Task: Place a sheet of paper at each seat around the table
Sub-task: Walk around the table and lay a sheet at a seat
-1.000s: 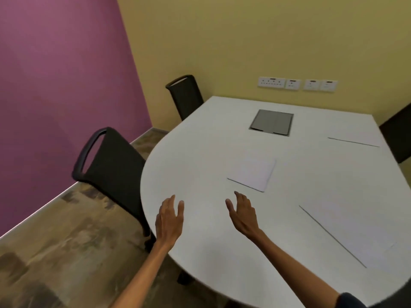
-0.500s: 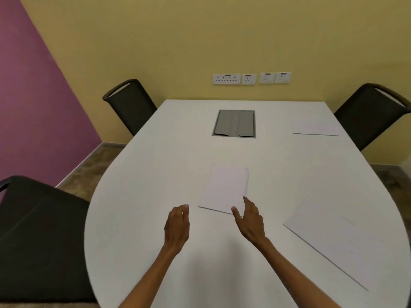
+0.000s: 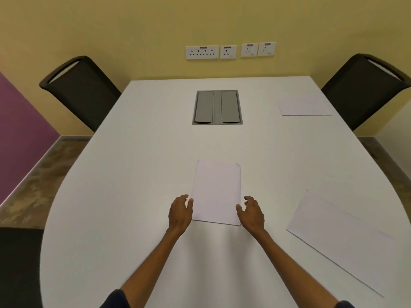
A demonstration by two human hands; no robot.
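My left hand (image 3: 180, 213) and right hand (image 3: 251, 214) hung spread and empty, one at each near corner of the sheet (image 3: 216, 192) lying flat in the middle of the table (image 3: 138, 174). Thin and limp, it would likely sag and slide on the smooth top, so I judged its two side edges the best place to pinch.

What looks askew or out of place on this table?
The sheet at near right lies at a slant to the table edge, unlike the middle sheet and the far sheet. Nothing spilled or damaged.
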